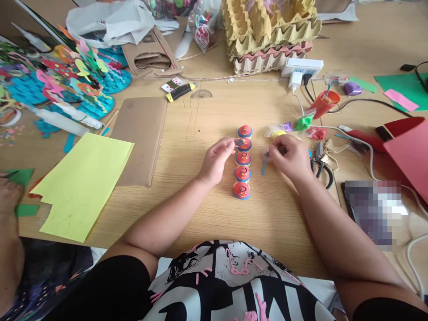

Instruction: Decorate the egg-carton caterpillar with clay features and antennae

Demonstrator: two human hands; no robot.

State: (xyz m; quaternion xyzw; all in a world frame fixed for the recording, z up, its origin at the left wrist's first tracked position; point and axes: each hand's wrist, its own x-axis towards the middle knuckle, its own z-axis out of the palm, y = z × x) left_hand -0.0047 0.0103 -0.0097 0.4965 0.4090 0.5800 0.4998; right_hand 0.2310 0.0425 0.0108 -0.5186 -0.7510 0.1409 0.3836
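Several round pieces with red clay tops, blue rims and yellow smiling faces stand in a column (243,158) on the wooden table. Dark loops mark the nearer ones; my fingers partly cover the second from the far end. Just above that one, my left hand (217,159) pinches a small dark grey lump of clay (240,142). To the right of the column, my right hand (291,157) is closed, with a dark lump (282,150) showing between its fingers. Close by lie a clear plastic wrapper (266,154) and a small blue stick (263,168).
Coloured clay packets (305,121), an orange cup (324,103), pliers (321,167) and a white cable (369,151) lie on the right. Yellow paper (83,183) and cardboard (138,140) are on the left. Egg trays (270,40) stand behind. Another person's hand (8,191) is at far left.
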